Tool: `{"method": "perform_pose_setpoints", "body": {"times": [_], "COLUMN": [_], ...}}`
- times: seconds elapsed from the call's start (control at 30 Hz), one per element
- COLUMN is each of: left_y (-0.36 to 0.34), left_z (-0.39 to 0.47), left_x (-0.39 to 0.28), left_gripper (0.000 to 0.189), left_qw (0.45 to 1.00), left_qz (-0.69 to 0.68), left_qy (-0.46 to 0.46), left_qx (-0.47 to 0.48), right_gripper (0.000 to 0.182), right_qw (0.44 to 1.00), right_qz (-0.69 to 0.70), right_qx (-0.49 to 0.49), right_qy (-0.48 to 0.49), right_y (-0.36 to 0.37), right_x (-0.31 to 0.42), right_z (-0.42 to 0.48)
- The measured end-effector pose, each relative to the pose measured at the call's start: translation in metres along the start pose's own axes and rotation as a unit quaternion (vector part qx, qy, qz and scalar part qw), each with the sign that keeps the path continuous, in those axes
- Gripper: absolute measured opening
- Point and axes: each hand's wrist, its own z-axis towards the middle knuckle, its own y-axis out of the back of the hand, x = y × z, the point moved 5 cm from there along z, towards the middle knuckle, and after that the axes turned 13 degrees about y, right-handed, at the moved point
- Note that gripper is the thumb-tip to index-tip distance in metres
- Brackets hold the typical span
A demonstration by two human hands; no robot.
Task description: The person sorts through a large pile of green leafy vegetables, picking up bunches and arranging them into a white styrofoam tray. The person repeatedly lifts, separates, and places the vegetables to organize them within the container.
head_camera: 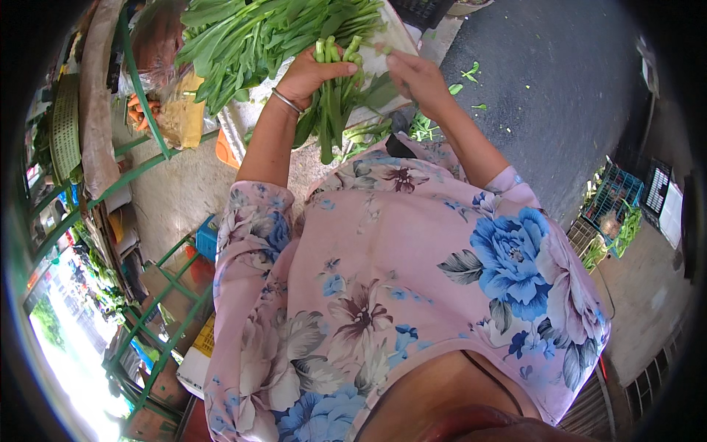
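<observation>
My left hand [315,74] grips a bunch of leafy green stems [334,102]. Its cut stem ends point away from me and the leaves hang towards my body. A metal bangle [287,101] circles that wrist. To the right of the bunch is my right hand [418,77], blurred, with fingers bent together. A small pale green bit shows at its fingertips, but whether it is held is unclear. Just beyond both hands, a large heap of the same greens [265,41] lies on a pale board [399,33], leaves to the left and stem ends to the right.
Carrots [142,112] and a plastic bag [185,113] lie left, by a green metal frame [138,83]. Trimmed leaves [422,128] litter the ground near the board. A blue-green crate [613,190] holding vegetables stands far right. A black crate [422,11] sits beyond the board.
</observation>
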Motion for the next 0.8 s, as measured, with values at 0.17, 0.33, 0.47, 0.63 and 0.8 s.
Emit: {"method": "perform_pose_setpoints", "body": {"times": [0.17, 0.33, 0.47, 0.63, 0.8], "left_y": [-0.001, -0.006, -0.011, -0.008, -0.003], "left_z": [0.006, 0.006, 0.006, 0.016, 0.022], "left_x": [0.003, -0.002, 0.001, 0.008, 0.020], "left_gripper": [0.030, 0.030, 0.034, 0.036, 0.039], "left_qw": [0.999, 0.999, 0.996, 0.993, 0.992], "left_qz": [0.051, 0.035, 0.009, 0.024, 0.068], "left_qy": [-0.009, 0.022, 0.065, 0.096, 0.095], "left_qx": [0.009, 0.017, 0.063, 0.070, 0.043], "right_gripper": [0.042, 0.042, 0.041, 0.035, 0.038], "right_qw": [0.997, 1.000, 0.994, 0.986, 0.981], "right_qz": [0.035, -0.018, -0.080, 0.076, 0.040], "right_qx": [0.061, -0.018, -0.064, -0.133, -0.191], "right_qy": [-0.036, -0.016, -0.031, -0.061, 0.000], "right_y": [-0.026, -0.020, -0.011, -0.010, 0.001], "right_x": [0.008, -0.005, -0.018, -0.031, -0.030], "right_z": [-0.002, 0.002, 0.000, -0.005, 0.000]}}
